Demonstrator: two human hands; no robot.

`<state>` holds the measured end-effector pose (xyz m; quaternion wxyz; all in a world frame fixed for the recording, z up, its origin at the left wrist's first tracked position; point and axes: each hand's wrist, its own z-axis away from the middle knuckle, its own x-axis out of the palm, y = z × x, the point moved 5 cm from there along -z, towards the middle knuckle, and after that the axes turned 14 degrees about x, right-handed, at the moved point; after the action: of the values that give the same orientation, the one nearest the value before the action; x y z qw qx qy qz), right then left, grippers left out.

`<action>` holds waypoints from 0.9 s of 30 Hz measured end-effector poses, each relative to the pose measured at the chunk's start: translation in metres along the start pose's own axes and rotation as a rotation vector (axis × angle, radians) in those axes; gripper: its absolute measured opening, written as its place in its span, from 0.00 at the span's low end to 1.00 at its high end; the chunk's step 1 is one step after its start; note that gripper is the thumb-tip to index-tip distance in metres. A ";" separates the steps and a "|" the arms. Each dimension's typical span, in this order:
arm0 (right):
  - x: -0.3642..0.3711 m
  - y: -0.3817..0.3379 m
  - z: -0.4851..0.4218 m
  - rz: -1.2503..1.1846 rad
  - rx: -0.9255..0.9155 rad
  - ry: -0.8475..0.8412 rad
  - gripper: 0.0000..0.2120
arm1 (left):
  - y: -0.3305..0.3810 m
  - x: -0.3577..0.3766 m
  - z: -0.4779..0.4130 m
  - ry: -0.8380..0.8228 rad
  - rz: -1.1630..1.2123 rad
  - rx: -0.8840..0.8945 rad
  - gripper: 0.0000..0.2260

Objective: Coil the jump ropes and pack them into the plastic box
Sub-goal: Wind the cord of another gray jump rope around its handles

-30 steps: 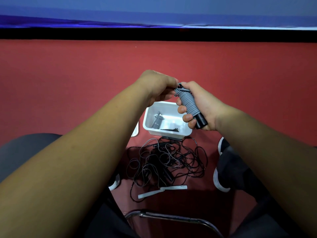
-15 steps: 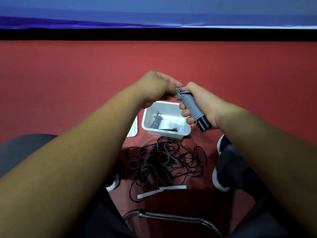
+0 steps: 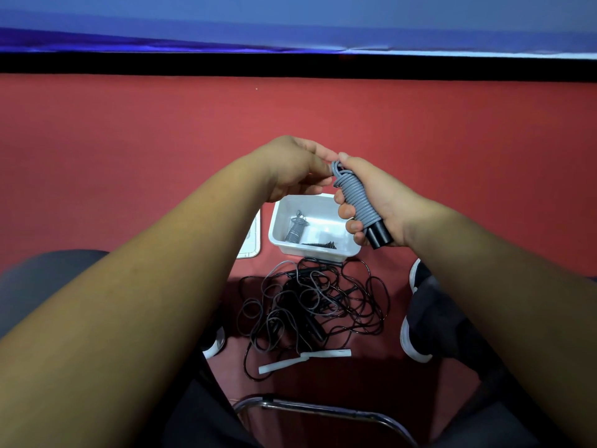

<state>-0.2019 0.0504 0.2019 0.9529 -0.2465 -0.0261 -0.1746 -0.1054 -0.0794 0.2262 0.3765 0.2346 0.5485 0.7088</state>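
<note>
My right hand [image 3: 381,195] grips a grey jump rope [image 3: 357,195] wound tightly round its black handles [image 3: 378,236], held above the white plastic box [image 3: 323,252]. My left hand [image 3: 292,166] pinches the rope's loose end at the top of the coil. Inside the box lies another coiled grey rope [image 3: 295,229] and a small dark coiled piece [image 3: 319,244]. A tangle of black ropes [image 3: 310,302] lies on the red floor just in front of the box.
A white lid [image 3: 252,237] lies left of the box. Two white handles [image 3: 305,358] rest by the tangle. My shoes [image 3: 412,337] flank the pile, and a metal chair frame [image 3: 323,412] sits at the bottom. A black strip and blue wall bound the far floor.
Both hands have drifted slightly right with the coil. My left fingers have shifted on the rope end at the coil's top.
</note>
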 end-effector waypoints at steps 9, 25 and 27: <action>-0.003 -0.003 -0.002 -0.180 -0.071 -0.011 0.37 | 0.013 -0.016 -0.001 0.063 -0.264 0.079 0.09; -0.006 -0.012 -0.005 -0.285 -0.217 -0.054 0.20 | 0.026 -0.020 0.007 0.044 -0.035 0.175 0.09; -0.007 -0.012 -0.007 -0.292 -0.206 -0.026 0.18 | 0.028 -0.021 0.007 0.052 0.031 0.185 0.10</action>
<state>-0.2132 0.0400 0.2005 0.8868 -0.3385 -0.0560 -0.3096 -0.0953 -0.0948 0.2565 0.3279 0.2584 0.6173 0.6668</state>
